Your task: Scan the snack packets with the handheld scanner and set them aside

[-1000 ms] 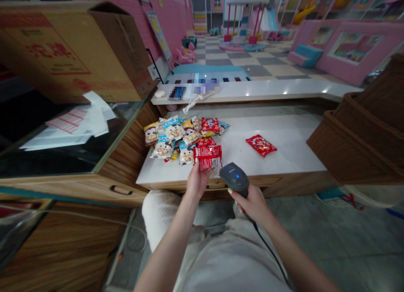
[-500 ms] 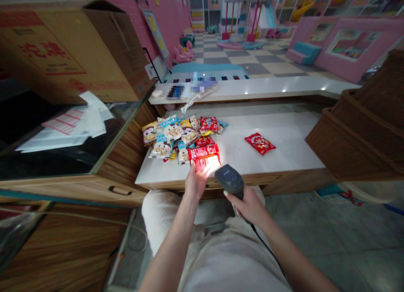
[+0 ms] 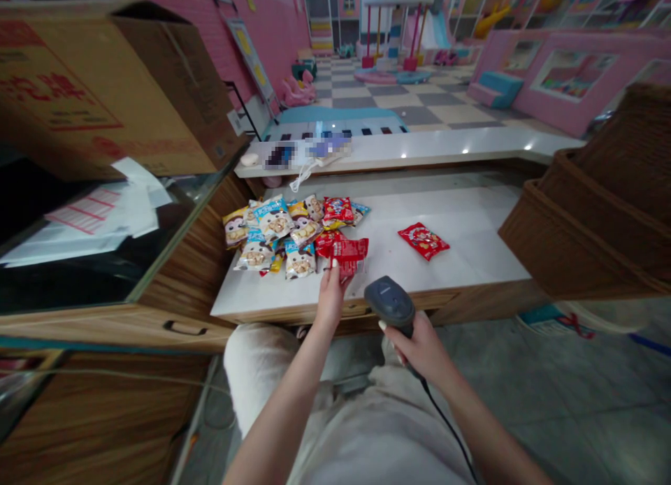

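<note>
My left hand (image 3: 330, 298) is closed on a red snack packet (image 3: 348, 254), held just above the near edge of the white counter (image 3: 461, 240). My right hand (image 3: 419, 346) grips a dark handheld barcode scanner (image 3: 390, 303), its head beside the packet and its cable trailing down over my lap. A pile of several snack packets (image 3: 283, 232) lies on the counter just beyond my left hand. One more red packet (image 3: 422, 240) lies alone to the right.
A big cardboard box (image 3: 105, 87) and loose papers (image 3: 94, 212) sit on the glass case at left. Woven baskets (image 3: 592, 219) stand at the right. A raised white ledge (image 3: 419, 148) runs behind the counter, with a play area beyond.
The scanner's light lit the held packet half a second ago and is off now. My left hand has tilted the packet flatter and moved it slightly forward; the view shifted a little.
</note>
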`<state>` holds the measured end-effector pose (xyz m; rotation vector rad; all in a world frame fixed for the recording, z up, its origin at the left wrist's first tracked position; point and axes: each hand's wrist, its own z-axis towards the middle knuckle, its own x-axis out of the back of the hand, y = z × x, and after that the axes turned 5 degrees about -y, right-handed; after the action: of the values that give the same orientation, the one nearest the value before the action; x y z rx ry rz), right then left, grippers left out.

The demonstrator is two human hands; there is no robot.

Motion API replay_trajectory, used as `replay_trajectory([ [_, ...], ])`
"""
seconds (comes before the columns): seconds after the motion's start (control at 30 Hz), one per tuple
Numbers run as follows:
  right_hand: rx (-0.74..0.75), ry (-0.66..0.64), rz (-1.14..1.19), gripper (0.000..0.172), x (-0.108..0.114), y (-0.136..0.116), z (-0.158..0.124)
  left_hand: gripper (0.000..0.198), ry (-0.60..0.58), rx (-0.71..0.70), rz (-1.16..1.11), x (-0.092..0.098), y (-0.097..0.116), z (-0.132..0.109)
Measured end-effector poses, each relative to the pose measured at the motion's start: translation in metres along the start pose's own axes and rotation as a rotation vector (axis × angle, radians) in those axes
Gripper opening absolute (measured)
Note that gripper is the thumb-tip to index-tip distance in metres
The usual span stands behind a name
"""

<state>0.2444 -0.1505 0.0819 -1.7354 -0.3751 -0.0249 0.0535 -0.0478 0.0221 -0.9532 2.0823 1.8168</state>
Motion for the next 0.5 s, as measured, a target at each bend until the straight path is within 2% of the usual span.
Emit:
replay_trajectory([
  [0.07, -0.003, 0.051, 0.014, 0.031, 0.009, 0.008, -0.002, 0.028, -0.118, -0.123, 0.187, -0.02, -0.01, 0.009],
  [0.17, -0.013, 0.096, 0.022, 0.034, 0.025, 0.021, -0.006, 0.037, -0.384, -0.294, 0.481, -0.054, -0.031, 0.024],
  [0.27, -0.036, 0.127, 0.057, 0.035, 0.039, 0.032, -0.009, 0.046, -0.587, -0.369, 0.695, -0.086, -0.062, 0.041],
  [0.4, -0.072, 0.175, 0.097, 0.035, 0.051, 0.039, -0.009, 0.062, -0.669, -0.389, 0.896, -0.125, -0.105, 0.065],
  [0.5, -0.087, 0.204, 0.095, 0.034, 0.054, 0.042, -0.006, 0.083, -0.771, -0.415, 1.034, -0.148, -0.123, 0.078],
])
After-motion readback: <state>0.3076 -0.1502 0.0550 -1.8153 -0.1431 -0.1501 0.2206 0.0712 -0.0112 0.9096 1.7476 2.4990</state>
